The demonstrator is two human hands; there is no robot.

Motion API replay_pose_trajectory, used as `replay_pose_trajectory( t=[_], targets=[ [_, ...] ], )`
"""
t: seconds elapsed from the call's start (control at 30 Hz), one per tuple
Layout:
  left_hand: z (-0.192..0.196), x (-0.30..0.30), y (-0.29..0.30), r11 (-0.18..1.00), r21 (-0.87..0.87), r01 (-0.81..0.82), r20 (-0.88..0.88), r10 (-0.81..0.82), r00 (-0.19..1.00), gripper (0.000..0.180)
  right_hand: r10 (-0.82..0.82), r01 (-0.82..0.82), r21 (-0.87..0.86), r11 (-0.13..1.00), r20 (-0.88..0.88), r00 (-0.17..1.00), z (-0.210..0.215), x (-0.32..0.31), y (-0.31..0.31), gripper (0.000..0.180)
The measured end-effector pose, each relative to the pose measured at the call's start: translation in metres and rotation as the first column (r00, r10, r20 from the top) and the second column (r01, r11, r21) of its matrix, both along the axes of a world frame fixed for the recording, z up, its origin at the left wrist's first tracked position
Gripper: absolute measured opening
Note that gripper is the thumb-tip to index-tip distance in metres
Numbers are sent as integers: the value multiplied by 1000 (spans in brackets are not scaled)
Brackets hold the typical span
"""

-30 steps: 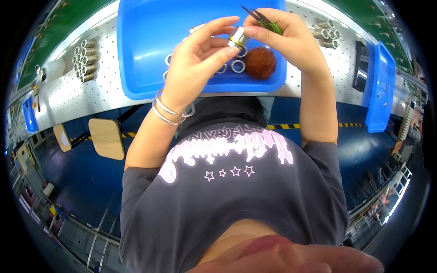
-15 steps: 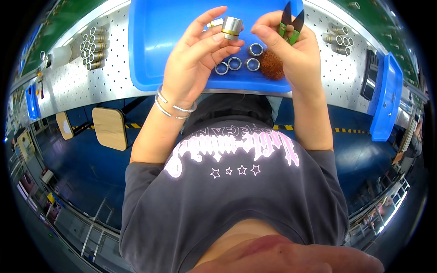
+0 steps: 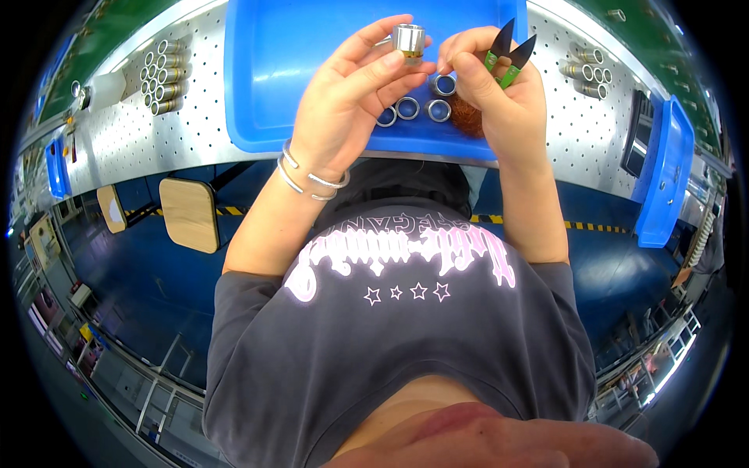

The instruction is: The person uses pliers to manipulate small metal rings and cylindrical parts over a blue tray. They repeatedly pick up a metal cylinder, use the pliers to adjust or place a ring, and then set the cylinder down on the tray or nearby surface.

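Observation:
My left hand [image 3: 343, 90] is closed around a short silver metal sleeve [image 3: 409, 37], thumb and fingers at its lower end, above the blue tray. A yellowish band shows low on the sleeve. To its right, my right hand [image 3: 511, 105] is closed on small snips [image 3: 501, 64] with green handles and dark blades, which point up and away from me. That hand's thumb and forefinger come together near the sleeve; whether anything is between them I cannot tell. Beneath the hands lie several metal rings [image 3: 438, 121] and a copper-coloured scouring ball [image 3: 466, 121], partly covered by my right hand.
The blue tray [image 3: 236, 101] rests on a perforated metal bench [image 3: 207, 121]. Stacked metal sleeves [image 3: 166, 78] stand left, and another group [image 3: 589, 72] right. Farther right are a black flat object [image 3: 638, 129] and another blue tray [image 3: 667, 175]. A wooden-topped stool [image 3: 189, 214] is below left.
Both hands have moved slightly to the right. The sleeve has tilted a little, and my right thumb and forefinger have closed together nearer to it. The snips have shifted right and down.

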State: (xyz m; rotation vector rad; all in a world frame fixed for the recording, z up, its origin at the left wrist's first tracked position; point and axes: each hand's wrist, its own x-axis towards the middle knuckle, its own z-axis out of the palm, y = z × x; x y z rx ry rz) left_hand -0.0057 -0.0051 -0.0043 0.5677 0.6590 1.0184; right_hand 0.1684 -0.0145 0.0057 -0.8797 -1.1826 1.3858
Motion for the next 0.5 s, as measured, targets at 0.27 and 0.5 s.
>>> replay_pose_trajectory(
  t=[0.27,0.5],
  targets=[
    [-3,-3,0,998,64,-10,-96,16,995,47,-36,41,-26,999,191,981,7,10,-7,8],
    [1,3,-5,925,342,163,-369,-27,929,51,-163,13,241,970,614,772,23,25,10,17]
  ],
)
